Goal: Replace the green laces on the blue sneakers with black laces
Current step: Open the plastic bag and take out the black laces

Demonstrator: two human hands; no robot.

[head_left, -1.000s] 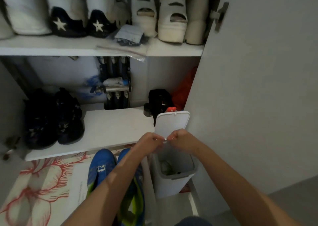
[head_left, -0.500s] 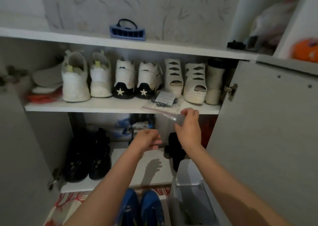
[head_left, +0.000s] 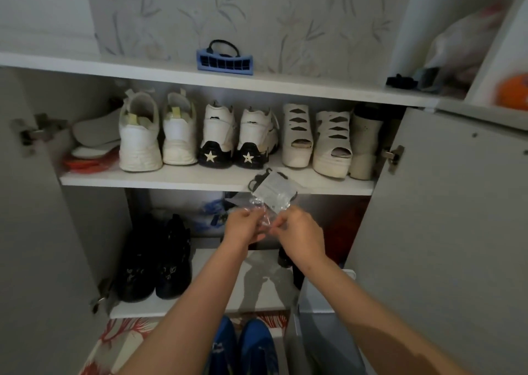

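Your left hand (head_left: pixel 246 226) and right hand (head_left: pixel 300 231) each pinched the packet of black laces (head_left: pixel 271 190). It looked light, crinkly and slippery, so an edge grip probably suited it best.

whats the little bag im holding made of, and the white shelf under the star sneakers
Bag: thin clear plastic film, glossy; it is see-through, crumpled and catches glints. Shelf: white board with a smooth, fairly matte face, probably laminate or paint; the core does not show.

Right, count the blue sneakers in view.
2. One blue sneaker stands on the floor at the bottom edge, the other beside it on the right, left of the bin. The frame cuts both off; none seems hidden.
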